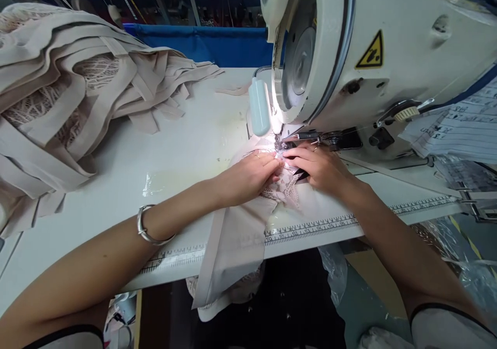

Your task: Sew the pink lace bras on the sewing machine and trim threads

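Note:
Under the lit needle area of a white sewing machine point(404, 43) lies a beige lace-trimmed fabric piece point(243, 240), its plain end hanging over the table's front edge. My left hand point(252, 175) is closed on the lace part point(287, 186), fingers bent and pressed together just in front of the presser foot point(278, 143). From the other side my right hand point(324, 168) grips the same fabric, its fingertips close to the left ones. A dark pointed thing point(301, 175) shows beneath the right hand; its kind cannot be made out.
A large heap of beige fabric strips and lace point(89, 85) covers the table's left side. A pale lamp point(260, 108) hangs beside the machine head. Along the front edge runs a measuring tape point(318, 229). Written paper sheets point(458, 124) are at right, a blue cloth point(209, 43) behind.

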Action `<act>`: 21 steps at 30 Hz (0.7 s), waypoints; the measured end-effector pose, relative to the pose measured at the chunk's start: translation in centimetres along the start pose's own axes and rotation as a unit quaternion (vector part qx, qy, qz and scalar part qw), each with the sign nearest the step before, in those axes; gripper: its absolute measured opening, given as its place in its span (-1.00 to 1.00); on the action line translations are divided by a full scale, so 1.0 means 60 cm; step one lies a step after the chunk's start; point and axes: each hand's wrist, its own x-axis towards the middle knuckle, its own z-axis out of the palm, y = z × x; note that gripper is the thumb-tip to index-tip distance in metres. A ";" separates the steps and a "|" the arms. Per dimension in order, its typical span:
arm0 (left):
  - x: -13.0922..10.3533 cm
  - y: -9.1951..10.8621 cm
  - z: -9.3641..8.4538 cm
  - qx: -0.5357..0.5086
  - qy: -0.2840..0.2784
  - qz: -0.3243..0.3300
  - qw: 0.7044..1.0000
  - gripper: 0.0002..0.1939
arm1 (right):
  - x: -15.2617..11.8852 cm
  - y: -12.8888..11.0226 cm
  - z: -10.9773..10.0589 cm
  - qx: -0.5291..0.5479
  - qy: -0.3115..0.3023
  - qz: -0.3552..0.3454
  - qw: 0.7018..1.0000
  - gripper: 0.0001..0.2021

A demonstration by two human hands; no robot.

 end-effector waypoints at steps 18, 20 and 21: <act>0.003 -0.013 -0.008 0.194 0.009 0.095 0.976 -0.68 | 0.007 -0.005 0.005 -0.021 0.021 -0.033 0.999 -0.70; 0.003 -0.010 -0.009 0.181 0.000 0.091 0.979 -0.69 | 0.007 -0.004 0.003 -0.013 0.018 -0.026 0.999 -0.69; 0.002 -0.010 -0.009 0.177 0.000 0.081 0.981 -0.71 | 0.007 -0.004 0.003 -0.006 0.018 -0.021 1.000 -0.69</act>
